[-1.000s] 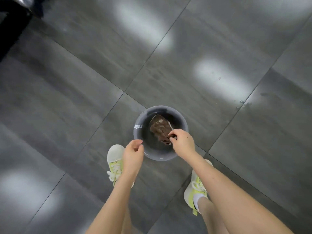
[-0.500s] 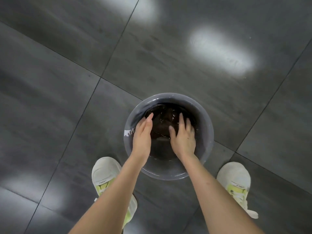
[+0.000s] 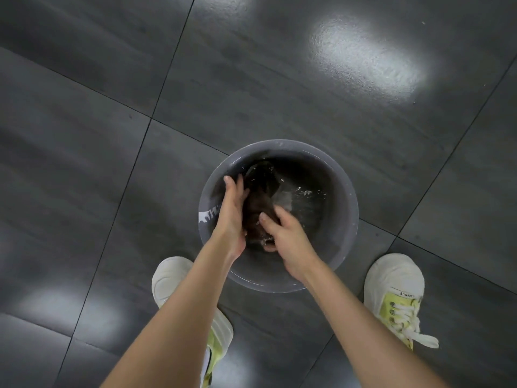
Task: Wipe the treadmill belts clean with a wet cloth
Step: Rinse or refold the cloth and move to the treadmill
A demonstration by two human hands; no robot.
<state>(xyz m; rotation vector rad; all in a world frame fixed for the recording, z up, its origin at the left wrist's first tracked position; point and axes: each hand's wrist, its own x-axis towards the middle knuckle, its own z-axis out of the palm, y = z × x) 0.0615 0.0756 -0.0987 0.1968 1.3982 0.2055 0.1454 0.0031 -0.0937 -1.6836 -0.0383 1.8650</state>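
A dark tiled floor (image 3: pixel 84 163) is carrying a grey basin (image 3: pixel 354 214) of water. The cloth (image 3: pixel 257 205) is soaking inside it. The left hand (image 3: pixel 230 217) is pressing it with straight fingers, and the right hand (image 3: pixel 288 239) is gripping it. No treadmill is showing, so wiping is judged not yet begun.

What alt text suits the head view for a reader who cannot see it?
The left hand presses and right hand grips a brown cloth in a grey basin of water on a dark tiled floor, between two white shoes.
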